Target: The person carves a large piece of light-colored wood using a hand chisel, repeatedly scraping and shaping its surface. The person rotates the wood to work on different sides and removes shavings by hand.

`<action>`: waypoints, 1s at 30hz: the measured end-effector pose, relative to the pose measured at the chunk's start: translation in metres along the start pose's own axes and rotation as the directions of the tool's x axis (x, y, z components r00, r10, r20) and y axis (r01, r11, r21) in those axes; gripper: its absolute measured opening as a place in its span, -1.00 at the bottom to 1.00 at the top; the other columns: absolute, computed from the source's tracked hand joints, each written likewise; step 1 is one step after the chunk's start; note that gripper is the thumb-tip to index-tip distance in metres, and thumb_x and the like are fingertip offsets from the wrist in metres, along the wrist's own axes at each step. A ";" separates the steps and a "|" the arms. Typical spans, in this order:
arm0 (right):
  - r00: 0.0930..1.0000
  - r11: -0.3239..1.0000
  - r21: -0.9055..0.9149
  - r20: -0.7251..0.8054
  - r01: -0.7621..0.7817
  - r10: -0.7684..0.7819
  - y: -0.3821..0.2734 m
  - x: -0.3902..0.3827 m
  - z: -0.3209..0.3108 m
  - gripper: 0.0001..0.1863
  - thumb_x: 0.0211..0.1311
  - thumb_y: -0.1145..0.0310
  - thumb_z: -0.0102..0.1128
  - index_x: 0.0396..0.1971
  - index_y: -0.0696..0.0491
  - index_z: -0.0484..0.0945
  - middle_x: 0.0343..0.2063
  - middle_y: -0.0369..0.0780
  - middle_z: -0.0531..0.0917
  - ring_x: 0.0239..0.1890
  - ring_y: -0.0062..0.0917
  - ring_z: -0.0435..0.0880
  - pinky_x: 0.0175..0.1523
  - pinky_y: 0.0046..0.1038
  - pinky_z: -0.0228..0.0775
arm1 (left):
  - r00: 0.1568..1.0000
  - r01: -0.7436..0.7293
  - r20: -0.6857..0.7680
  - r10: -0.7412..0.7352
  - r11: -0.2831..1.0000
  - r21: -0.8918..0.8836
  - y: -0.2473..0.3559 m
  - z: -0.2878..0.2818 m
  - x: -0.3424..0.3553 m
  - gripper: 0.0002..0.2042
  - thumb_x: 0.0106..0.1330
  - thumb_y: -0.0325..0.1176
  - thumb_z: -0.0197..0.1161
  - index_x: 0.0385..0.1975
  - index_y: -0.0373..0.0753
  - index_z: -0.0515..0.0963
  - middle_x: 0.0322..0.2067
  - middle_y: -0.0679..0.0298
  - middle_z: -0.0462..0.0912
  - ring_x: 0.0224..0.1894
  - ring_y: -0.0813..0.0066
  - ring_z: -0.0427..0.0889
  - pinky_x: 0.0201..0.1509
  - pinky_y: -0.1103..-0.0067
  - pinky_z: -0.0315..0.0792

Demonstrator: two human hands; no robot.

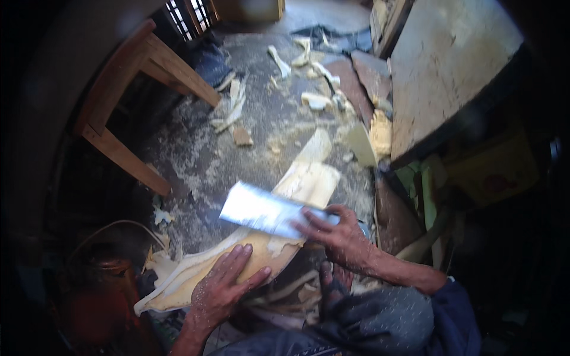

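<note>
A long, curved, pale-yellow piece that looks like foam [261, 252] stretches from the lower left up toward the middle. On its near part my left hand [222, 285] lies flat, fingers extended and slightly spread. My right hand [335, 234] grips one end of a flat, shiny, pale-blue-white rectangular piece [258, 207]. That piece crosses over the middle of the yellow one and is a little blurred; whether they touch, I cannot tell. Fine pale crumbs speckle both hands. The yellow piece's far end [312, 181] shows beyond the shiny piece.
Pale scraps [317, 101] litter the dark, dusty floor [196, 142] ahead. A wooden stool [127, 77] is at left, above a reddish can-like container [116, 279]. A worn tabletop [451, 65] stands at right, with a dark yellow container [496, 163] below. My foot [335, 279] is close by.
</note>
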State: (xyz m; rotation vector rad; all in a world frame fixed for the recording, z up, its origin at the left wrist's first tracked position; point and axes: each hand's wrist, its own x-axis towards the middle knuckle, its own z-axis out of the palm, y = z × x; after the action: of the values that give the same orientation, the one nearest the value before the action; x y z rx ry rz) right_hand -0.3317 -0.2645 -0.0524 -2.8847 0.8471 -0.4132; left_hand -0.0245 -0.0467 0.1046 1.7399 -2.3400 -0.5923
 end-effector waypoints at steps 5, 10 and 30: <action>0.924 0.918 0.156 0.184 -0.365 0.336 -0.001 0.003 -0.014 -0.33 0.35 0.52 0.11 0.39 -0.44 0.52 0.29 -0.20 0.64 0.22 -0.06 0.45 0.34 0.05 0.32 | 0.994 0.002 -0.107 0.019 0.981 0.192 0.010 0.002 -0.005 -0.38 0.29 -0.44 0.23 0.38 0.27 0.53 0.27 0.13 0.42 0.27 0.07 0.45 0.36 0.34 0.47; 0.948 0.969 0.039 0.220 -0.246 0.232 -0.027 0.003 -0.030 -0.32 0.30 0.48 0.16 0.40 -0.41 0.51 0.35 -0.31 0.61 0.14 -0.12 0.54 0.25 -0.10 0.39 | 0.999 -0.006 -0.038 0.013 0.983 0.181 0.012 0.007 -0.011 -0.38 0.23 -0.44 0.26 0.38 -0.08 0.48 0.09 0.19 0.39 0.13 0.17 0.42 0.24 0.38 0.46; 0.874 0.903 -0.028 0.241 -0.428 0.421 0.031 -0.008 -0.003 -0.27 0.24 0.47 0.21 0.43 -0.38 0.48 0.42 -0.31 0.53 0.13 -0.21 0.52 0.28 -0.12 0.38 | 0.999 -0.005 -0.046 0.008 0.999 0.054 0.020 0.018 -0.013 -0.63 0.23 -0.45 0.28 0.06 -0.09 0.63 -0.17 0.23 0.44 -0.12 0.20 0.48 -0.07 0.36 0.47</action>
State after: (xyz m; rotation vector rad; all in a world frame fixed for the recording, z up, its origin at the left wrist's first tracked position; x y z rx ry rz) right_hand -0.3546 -0.2865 -0.0568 -2.5411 1.3663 -0.0239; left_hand -0.0447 -0.0255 0.0981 1.7487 -2.3500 -0.4867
